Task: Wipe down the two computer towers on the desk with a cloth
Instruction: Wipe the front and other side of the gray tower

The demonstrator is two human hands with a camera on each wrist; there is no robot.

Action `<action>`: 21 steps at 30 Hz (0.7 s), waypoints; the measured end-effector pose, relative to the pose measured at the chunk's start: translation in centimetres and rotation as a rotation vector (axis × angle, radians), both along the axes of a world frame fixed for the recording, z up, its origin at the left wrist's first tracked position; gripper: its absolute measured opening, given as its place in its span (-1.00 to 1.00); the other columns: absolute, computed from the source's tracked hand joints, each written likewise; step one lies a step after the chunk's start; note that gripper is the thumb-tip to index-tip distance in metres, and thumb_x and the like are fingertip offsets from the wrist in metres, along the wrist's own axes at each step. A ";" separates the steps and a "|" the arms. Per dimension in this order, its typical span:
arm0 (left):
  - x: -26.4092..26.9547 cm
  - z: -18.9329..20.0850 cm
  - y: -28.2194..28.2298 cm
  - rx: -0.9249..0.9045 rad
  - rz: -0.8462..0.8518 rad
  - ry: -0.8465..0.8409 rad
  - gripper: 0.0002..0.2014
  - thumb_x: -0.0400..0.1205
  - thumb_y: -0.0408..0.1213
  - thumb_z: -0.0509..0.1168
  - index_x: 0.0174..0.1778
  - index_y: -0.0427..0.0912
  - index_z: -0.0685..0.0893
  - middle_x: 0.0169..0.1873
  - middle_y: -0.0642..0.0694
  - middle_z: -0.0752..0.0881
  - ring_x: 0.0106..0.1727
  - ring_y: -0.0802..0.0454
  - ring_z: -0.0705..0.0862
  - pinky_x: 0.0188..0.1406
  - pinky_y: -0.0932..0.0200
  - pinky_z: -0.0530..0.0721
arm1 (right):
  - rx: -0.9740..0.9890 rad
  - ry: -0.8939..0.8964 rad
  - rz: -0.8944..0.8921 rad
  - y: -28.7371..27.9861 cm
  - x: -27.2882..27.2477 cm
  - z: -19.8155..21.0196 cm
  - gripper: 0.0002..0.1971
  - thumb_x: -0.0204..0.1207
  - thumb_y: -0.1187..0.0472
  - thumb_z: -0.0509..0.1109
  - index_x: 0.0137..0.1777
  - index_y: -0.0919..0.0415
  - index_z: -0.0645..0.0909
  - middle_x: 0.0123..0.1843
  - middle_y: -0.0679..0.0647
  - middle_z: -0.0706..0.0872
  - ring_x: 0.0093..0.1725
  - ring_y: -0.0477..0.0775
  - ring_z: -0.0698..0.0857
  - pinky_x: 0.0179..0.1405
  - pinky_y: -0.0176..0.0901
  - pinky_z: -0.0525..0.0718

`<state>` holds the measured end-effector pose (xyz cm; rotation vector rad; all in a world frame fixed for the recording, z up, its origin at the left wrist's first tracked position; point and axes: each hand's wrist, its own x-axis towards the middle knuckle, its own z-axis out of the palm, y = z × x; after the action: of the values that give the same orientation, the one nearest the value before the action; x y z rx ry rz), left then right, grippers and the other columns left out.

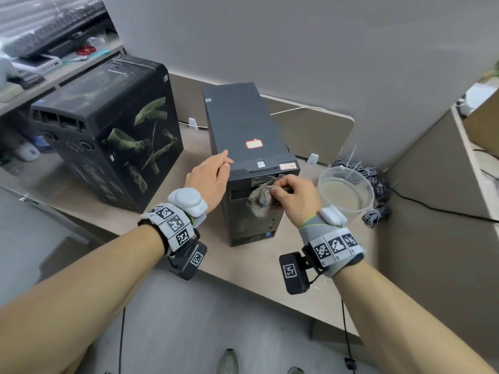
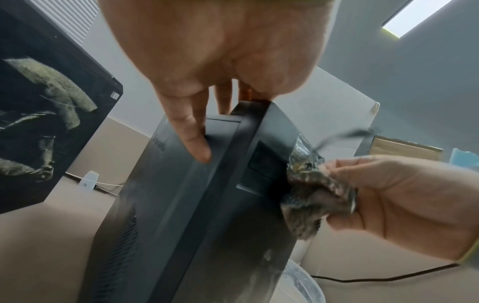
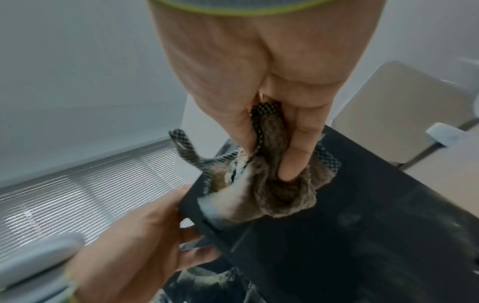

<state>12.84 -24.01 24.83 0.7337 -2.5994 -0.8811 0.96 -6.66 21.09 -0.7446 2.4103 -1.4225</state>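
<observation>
Plain black tower (image 1: 243, 125) stood upright at desk (image 1: 243, 268) middle, red-edged sticker on top, dusty smears seen on front panel. Second tower (image 1: 113, 125), black with green artwork on side, stood to its left, apart. Clear bowl (image 1: 347, 194) of cloudy water set just right of plain tower; cable bundle (image 1: 375, 182) behind bowl. Left hand (image 1: 209, 179) laid over plain tower's top left edge, fingers straight. Patterned cloth (image 1: 263, 197) bunched and pinched by right hand (image 1: 295, 199), pressed against upper front panel
</observation>
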 end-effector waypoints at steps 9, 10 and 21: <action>-0.1 -0.2 0.4 0.005 0.025 0.002 -0.70 0.77 -0.14 0.02 0.29 0.01 0.61 0.50 0.17 0.51 0.40 -0.02 0.57 0.41 0.01 0.50 | -0.109 0.070 0.021 0.4 -0.4 1.4 -0.83 0.42 0.28 0.49 -0.33 0.03 0.63 -0.42 -0.17 0.61 -0.38 -0.15 0.53 -0.24 -0.15 0.55; -0.1 -0.1 0.4 0.004 0.032 -0.001 -0.70 0.78 -0.14 0.02 0.28 0.01 0.61 0.50 0.17 0.51 0.38 -0.03 0.58 0.38 0.04 0.50 | -0.100 0.076 0.025 0.2 -0.1 1.7 -0.86 0.42 0.28 0.49 -0.31 0.08 0.64 -0.40 -0.17 0.62 -0.37 -0.17 0.53 -0.25 -0.17 0.53; -0.2 -0.2 0.6 0.025 0.053 0.000 -0.68 0.79 -0.13 0.00 0.32 0.03 0.60 0.52 0.20 0.48 0.49 0.02 0.49 0.40 0.11 0.34 | 0.003 -0.094 -0.019 0.7 -0.2 -1.1 -0.75 0.50 0.31 0.44 -0.36 0.07 0.52 -0.38 0.03 0.65 -0.30 0.24 0.67 -0.19 0.23 0.75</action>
<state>12.62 -23.38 24.64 0.8051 -2.5606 -0.8992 0.71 -5.92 19.99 -0.6413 2.3535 -1.4275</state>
